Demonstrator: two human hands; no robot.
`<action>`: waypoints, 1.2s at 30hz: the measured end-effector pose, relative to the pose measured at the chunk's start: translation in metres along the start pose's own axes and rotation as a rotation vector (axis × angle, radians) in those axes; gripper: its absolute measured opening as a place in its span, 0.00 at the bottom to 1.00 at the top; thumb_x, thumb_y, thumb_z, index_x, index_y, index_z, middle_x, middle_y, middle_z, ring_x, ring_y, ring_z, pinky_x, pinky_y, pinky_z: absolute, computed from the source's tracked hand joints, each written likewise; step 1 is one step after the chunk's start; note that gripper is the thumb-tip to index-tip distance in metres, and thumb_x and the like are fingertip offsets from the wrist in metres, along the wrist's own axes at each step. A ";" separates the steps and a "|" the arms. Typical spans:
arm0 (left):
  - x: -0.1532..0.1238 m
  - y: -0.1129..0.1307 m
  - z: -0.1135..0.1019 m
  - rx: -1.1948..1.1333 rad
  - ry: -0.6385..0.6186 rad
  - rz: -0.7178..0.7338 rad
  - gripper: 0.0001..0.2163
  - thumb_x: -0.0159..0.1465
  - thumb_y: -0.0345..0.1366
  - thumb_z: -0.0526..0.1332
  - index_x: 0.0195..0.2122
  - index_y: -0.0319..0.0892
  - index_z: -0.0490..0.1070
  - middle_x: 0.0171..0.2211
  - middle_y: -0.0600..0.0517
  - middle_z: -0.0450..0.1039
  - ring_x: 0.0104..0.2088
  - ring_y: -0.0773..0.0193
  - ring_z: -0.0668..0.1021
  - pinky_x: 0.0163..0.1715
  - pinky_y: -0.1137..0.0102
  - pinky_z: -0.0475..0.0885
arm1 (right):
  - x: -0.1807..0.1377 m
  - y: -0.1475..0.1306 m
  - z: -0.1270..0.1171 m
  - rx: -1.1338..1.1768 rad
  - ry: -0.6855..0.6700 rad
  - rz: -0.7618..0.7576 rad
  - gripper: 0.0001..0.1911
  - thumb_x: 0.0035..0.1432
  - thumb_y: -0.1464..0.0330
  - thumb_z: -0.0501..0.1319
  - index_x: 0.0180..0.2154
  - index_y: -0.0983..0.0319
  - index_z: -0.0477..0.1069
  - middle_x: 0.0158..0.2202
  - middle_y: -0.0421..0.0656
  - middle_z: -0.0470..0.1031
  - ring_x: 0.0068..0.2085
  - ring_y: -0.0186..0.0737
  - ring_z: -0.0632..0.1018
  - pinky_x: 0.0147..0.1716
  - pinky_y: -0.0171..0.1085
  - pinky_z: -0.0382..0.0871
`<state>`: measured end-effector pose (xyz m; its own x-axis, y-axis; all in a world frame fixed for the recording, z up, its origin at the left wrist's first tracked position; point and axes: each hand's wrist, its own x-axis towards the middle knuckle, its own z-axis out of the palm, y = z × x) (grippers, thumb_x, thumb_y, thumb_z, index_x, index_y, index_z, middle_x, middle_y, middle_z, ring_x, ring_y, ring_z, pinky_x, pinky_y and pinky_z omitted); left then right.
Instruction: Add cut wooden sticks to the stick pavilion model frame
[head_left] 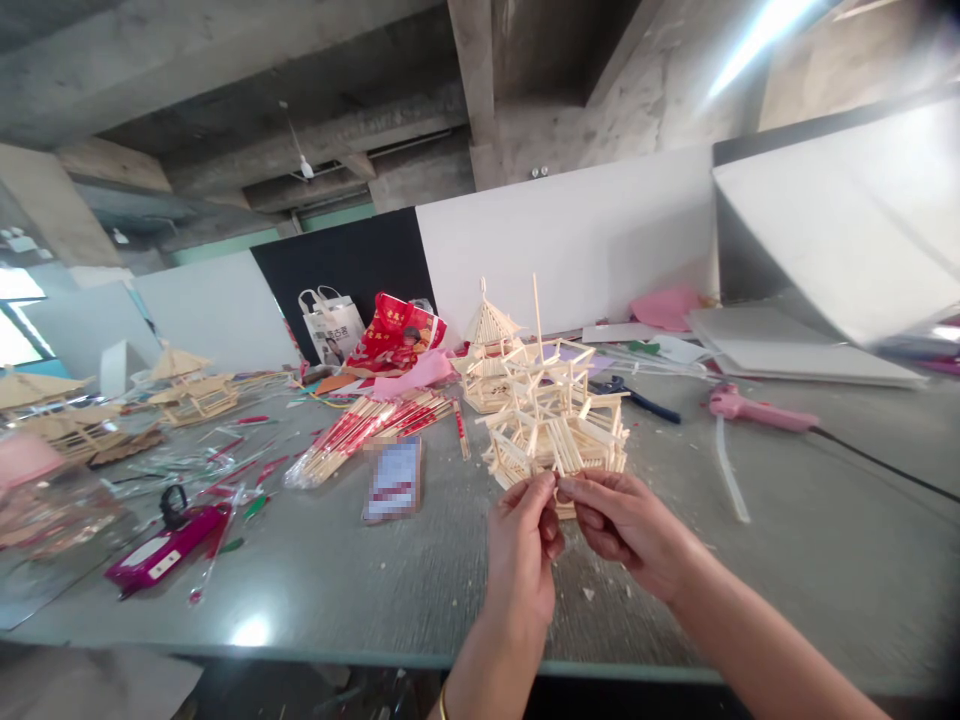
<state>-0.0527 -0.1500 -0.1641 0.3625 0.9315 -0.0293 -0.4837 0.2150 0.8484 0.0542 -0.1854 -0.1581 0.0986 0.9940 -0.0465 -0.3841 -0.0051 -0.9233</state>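
In front of me stands a model pavilion [540, 390] built of thin wooden sticks, with one tall stick rising from its top. My left hand [529, 515] and my right hand [619, 515] meet at its near side, thumbs and fingertips pinched together. Between the fingertips is the lower end of a small panel of side-by-side wooden sticks [566, 447]. The panel leans up in front of the model; whether it touches the model I cannot tell. The fingers hide the model's lowest near part.
Bundled sticks in red-and-clear wrapping [367, 430] and a phone-like object [394, 480] lie left. Blue-handled pliers [641, 398] and a pink glue gun [757, 408] with a cable lie right. A magenta device [169, 545] is far left. Behind stands another roofed stick model [491, 325].
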 end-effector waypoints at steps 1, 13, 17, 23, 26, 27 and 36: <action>0.000 0.000 0.000 0.002 0.004 0.001 0.11 0.55 0.37 0.64 0.22 0.38 0.64 0.16 0.60 0.54 0.16 0.76 0.55 0.13 0.79 0.49 | 0.000 0.000 0.000 -0.001 -0.004 0.000 0.19 0.51 0.59 0.64 0.21 0.63 0.59 0.15 0.31 0.57 0.12 0.21 0.55 0.12 0.28 0.39; 0.000 0.000 0.001 0.009 0.003 0.023 0.11 0.57 0.37 0.63 0.23 0.38 0.64 0.16 0.60 0.53 0.16 0.76 0.55 0.13 0.79 0.50 | 0.001 0.000 0.000 -0.001 0.000 -0.009 0.20 0.49 0.58 0.65 0.21 0.63 0.59 0.14 0.31 0.56 0.12 0.21 0.55 0.12 0.28 0.39; 0.000 -0.001 0.001 0.016 0.003 0.026 0.11 0.57 0.37 0.63 0.23 0.38 0.65 0.16 0.61 0.53 0.16 0.76 0.55 0.13 0.79 0.50 | 0.001 0.001 0.000 0.008 -0.005 -0.015 0.19 0.49 0.58 0.65 0.21 0.63 0.60 0.14 0.31 0.57 0.12 0.21 0.55 0.12 0.28 0.39; 0.000 -0.001 0.000 0.023 -0.001 0.032 0.11 0.58 0.37 0.63 0.23 0.38 0.65 0.16 0.60 0.53 0.16 0.76 0.55 0.13 0.79 0.51 | 0.000 0.001 0.000 0.010 -0.001 -0.008 0.19 0.49 0.58 0.66 0.21 0.63 0.60 0.15 0.31 0.57 0.12 0.21 0.56 0.12 0.28 0.39; 0.000 -0.001 0.001 0.017 0.006 0.028 0.11 0.57 0.37 0.63 0.22 0.38 0.64 0.16 0.60 0.53 0.16 0.76 0.55 0.13 0.79 0.50 | 0.001 0.001 0.000 0.013 0.000 -0.006 0.19 0.49 0.58 0.65 0.22 0.63 0.61 0.15 0.31 0.57 0.12 0.21 0.56 0.12 0.28 0.39; 0.000 -0.001 0.001 0.015 0.008 0.027 0.11 0.57 0.37 0.63 0.22 0.38 0.64 0.16 0.60 0.53 0.16 0.76 0.55 0.13 0.79 0.50 | 0.001 0.001 0.000 0.012 0.000 -0.008 0.19 0.49 0.58 0.65 0.21 0.63 0.61 0.15 0.31 0.57 0.12 0.21 0.56 0.12 0.28 0.39; 0.001 -0.003 0.000 0.015 0.001 0.045 0.10 0.58 0.37 0.63 0.24 0.38 0.67 0.16 0.60 0.53 0.16 0.76 0.55 0.13 0.79 0.51 | 0.001 0.001 0.000 -0.004 0.007 -0.010 0.19 0.49 0.58 0.66 0.21 0.63 0.60 0.15 0.31 0.57 0.12 0.21 0.55 0.12 0.28 0.39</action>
<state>-0.0507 -0.1499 -0.1664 0.3399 0.9404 0.0090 -0.4874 0.1680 0.8569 0.0538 -0.1844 -0.1588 0.1093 0.9932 -0.0397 -0.3796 0.0048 -0.9251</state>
